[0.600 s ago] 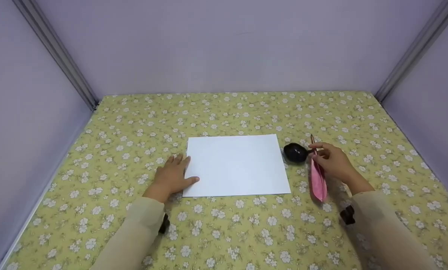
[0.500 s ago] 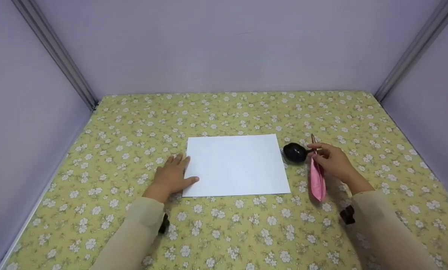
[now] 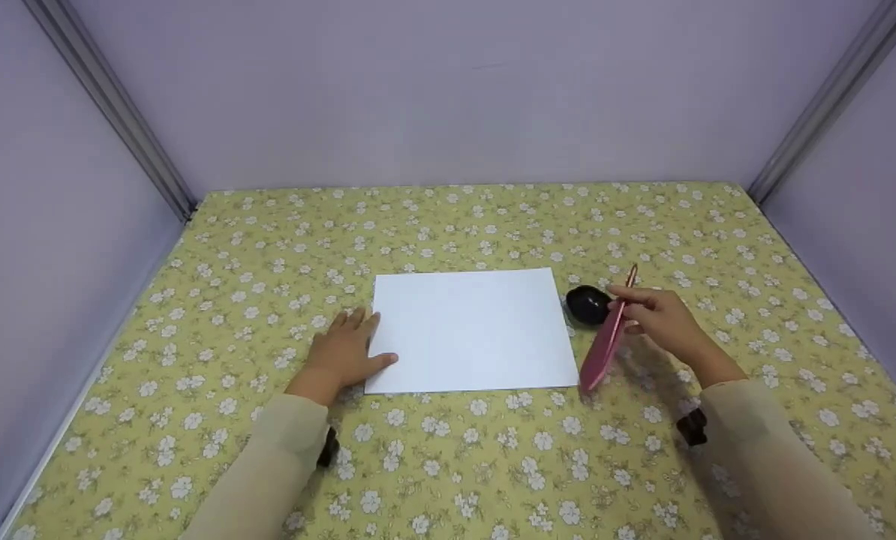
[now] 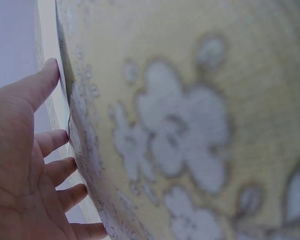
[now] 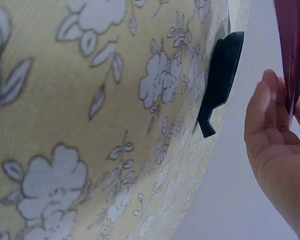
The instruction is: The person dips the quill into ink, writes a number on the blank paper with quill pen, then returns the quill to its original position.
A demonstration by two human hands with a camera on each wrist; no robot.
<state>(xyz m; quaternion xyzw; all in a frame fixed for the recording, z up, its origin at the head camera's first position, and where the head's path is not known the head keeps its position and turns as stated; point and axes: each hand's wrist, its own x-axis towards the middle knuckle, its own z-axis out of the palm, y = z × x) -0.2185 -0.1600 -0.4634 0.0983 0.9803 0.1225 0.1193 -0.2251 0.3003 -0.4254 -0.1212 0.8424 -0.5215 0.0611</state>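
I record the left hand (image 3: 343,351) at the left edge of a white sheet (image 3: 470,330), fingers spread, thumb laid on the sheet. The right hand (image 3: 662,319) pinches a slender pink object (image 3: 604,349), pointed tip towards the far side, broader end near the sheet's lower right corner. Whether that end touches the surface (image 3: 448,465), I cannot determine. A rounded black bowl (image 3: 586,305) sits just beside the sheet's right edge, partly covered by the pink object. I note a yellow-green surface with white flowers, pale lilac walls (image 3: 448,112) and grey metal posts (image 3: 114,109) at both far corners. Both arms wear cream sleeves (image 3: 268,450).
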